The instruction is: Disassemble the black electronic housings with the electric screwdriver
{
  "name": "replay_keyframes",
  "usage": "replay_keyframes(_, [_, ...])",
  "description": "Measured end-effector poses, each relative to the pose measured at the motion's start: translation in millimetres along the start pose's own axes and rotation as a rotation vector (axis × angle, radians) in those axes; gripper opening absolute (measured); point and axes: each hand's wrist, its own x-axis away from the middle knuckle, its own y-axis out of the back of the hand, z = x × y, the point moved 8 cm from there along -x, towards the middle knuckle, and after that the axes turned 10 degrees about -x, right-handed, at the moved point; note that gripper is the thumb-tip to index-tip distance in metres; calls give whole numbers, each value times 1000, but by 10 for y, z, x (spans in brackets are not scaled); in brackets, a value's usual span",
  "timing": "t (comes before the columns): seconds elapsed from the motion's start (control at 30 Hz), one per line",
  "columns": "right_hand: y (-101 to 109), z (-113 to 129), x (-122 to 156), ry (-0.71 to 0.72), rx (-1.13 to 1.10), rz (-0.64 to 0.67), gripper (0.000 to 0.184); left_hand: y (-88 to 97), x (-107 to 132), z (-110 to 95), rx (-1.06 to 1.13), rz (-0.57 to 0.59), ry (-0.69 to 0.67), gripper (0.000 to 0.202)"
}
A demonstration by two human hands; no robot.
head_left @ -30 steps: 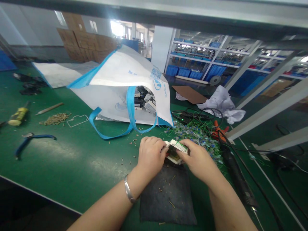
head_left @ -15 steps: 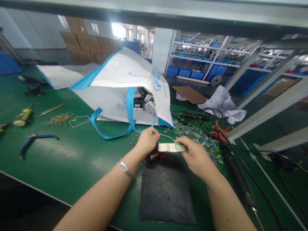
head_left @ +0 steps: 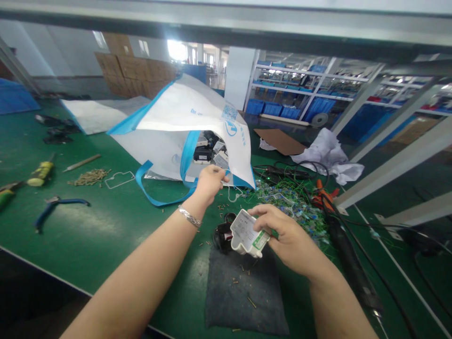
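My right hand [head_left: 286,238] grips a white plastic housing cover [head_left: 245,230] by its right side, its printed label with a green strip turned up. My left hand [head_left: 211,182], fingers pinched, is held out ahead near the bag's mouth. From its fingertips hangs a thin white gasket loop [head_left: 235,194]. Below the cover lies a black device part [head_left: 222,238] with a bit of red, partly hidden by the cover. It rests at the top edge of a dark cloth mat [head_left: 243,296], where loose screws [head_left: 251,301] are scattered.
A white bag [head_left: 155,146] with blue handles stands open, holding several housings. Green-wired parts [head_left: 300,212] pile up on the right beside an electric screwdriver [head_left: 353,263]. At left lie blue-handled pliers [head_left: 60,207], a screw pile [head_left: 90,177], a yellow screwdriver [head_left: 40,173] and another gasket [head_left: 120,180].
My left hand has moved forward, away from the cover, with the gasket drawn off it. The cover has tilted in my right hand, so its labelled face now shows.
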Motion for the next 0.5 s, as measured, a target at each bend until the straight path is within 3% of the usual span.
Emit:
replay_keyframes(0.13, [-126,55,97,-130,-10,228,29,390,258,-261,93,34,-73,7])
replay_keyframes(0.2, [-159,60,185,-191,-15,317,31,568,502,-381,49,169,-167,8])
replay_keyframes(0.27, [-140,22,292,-242,-2,358,33,745,730,-360,-111,318,-216,10])
replay_keyframes(0.37, [58,-203,475,-328,97,265,30,1160,803,-68,-421,340,-189,17])
replay_keyframes(0.5, [609,-799,875,-542,403,-91,28,1849,398,440,-667,161,-107,22])
